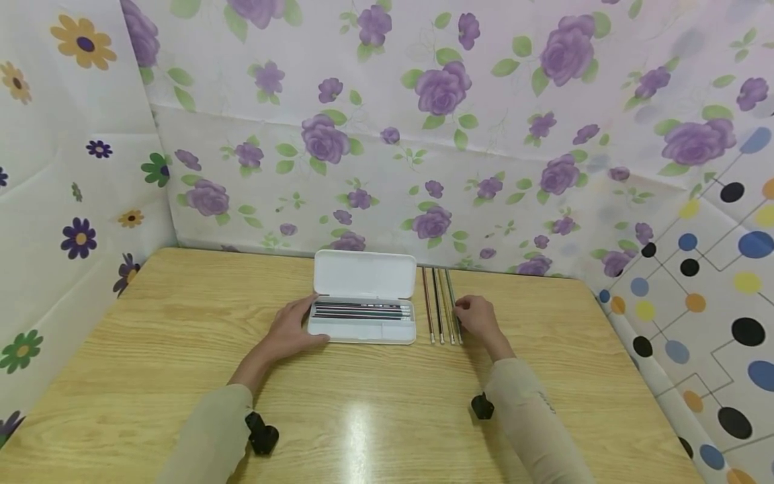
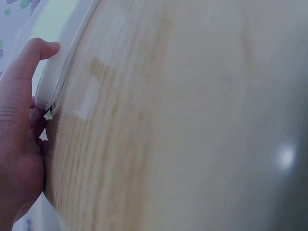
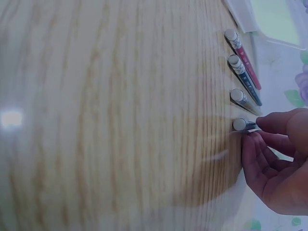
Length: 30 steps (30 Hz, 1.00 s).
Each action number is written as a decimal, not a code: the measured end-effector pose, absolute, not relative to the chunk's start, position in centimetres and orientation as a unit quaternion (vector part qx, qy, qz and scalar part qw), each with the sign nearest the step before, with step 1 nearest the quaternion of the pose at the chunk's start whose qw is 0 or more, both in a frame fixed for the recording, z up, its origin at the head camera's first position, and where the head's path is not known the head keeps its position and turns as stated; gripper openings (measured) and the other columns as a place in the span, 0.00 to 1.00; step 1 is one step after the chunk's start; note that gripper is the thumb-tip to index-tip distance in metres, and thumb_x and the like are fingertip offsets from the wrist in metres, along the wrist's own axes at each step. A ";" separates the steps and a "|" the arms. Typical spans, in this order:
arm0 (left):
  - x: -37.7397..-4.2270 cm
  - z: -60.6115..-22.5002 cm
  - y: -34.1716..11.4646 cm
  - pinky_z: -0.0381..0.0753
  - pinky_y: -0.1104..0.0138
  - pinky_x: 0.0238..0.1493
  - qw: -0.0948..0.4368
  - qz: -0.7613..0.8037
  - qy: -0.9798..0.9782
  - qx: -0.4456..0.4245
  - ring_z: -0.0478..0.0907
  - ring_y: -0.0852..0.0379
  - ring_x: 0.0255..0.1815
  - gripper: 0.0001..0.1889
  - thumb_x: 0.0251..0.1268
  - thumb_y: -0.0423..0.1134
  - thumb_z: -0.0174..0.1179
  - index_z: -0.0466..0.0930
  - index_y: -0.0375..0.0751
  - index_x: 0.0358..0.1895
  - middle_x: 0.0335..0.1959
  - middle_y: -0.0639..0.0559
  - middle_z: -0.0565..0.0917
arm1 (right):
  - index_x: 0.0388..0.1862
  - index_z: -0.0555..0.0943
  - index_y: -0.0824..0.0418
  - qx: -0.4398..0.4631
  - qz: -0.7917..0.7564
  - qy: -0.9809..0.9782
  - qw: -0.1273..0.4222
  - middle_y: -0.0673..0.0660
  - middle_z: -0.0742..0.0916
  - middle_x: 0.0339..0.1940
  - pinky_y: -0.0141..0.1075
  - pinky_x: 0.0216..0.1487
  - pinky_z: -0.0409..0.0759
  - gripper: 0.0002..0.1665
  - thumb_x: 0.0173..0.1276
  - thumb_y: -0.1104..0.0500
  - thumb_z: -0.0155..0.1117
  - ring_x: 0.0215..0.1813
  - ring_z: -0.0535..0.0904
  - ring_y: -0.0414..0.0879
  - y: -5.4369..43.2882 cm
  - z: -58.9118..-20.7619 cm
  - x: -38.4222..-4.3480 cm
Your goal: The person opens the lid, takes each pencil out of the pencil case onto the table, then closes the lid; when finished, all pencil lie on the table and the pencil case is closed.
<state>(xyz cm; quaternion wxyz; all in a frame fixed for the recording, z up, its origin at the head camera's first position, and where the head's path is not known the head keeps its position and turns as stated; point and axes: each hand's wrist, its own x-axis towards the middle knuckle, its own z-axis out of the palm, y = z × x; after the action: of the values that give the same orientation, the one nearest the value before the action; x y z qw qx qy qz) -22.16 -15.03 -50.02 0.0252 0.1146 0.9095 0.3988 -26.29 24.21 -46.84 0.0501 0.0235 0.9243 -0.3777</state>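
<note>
A white pencil case (image 1: 357, 331) lies open on the table, its lid (image 1: 365, 272) raised at the back. Several dark-striped pencils (image 1: 359, 310) lie lengthwise in its rear compartment. My left hand (image 1: 293, 329) grips the case's left end, thumb on the front rim in the left wrist view. Right of the case, a red pencil (image 1: 427, 302), a dark pencil (image 1: 437, 302) and a yellow pencil (image 1: 445, 302) lie side by side, erasers toward me. My right hand (image 1: 479, 317) pinches the rightmost, a green pencil (image 1: 450, 286); its white eraser end shows in the right wrist view.
The wooden table (image 1: 363, 390) meets a flower-printed cloth (image 1: 375, 161) close behind the lid. Another patterned cloth (image 1: 695, 323) borders the right side. Black devices sit at both wrists, and a light glare lies on the tabletop in front.
</note>
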 end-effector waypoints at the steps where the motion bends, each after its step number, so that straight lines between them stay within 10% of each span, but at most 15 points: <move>1: -22.2 -50.0 -15.0 0.51 0.39 0.66 0.025 0.399 0.909 0.115 0.53 0.33 0.71 0.49 0.48 0.50 0.71 0.57 0.39 0.74 0.71 0.36 0.62 | 0.52 0.77 0.76 0.021 -0.377 0.925 0.050 0.68 0.83 0.45 0.38 0.37 0.83 0.16 0.71 0.65 0.55 0.38 0.83 0.55 24.2 -46.8 -26.3; 30: -22.2 -50.3 -15.1 0.52 0.38 0.66 0.022 0.399 0.909 0.116 0.54 0.33 0.70 0.50 0.47 0.50 0.71 0.57 0.39 0.74 0.71 0.36 0.63 | 0.46 0.84 0.69 -0.180 -0.305 0.935 -0.022 0.59 0.87 0.38 0.43 0.45 0.80 0.11 0.67 0.67 0.63 0.42 0.82 0.51 17.3 -44.7 -26.2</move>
<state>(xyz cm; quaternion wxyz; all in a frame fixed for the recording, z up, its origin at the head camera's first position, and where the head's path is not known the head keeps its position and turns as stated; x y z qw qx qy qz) -22.25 -15.11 -50.26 0.0216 0.1156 0.9094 0.3989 -26.19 17.30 -44.70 -0.0216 -0.1801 0.9349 -0.3052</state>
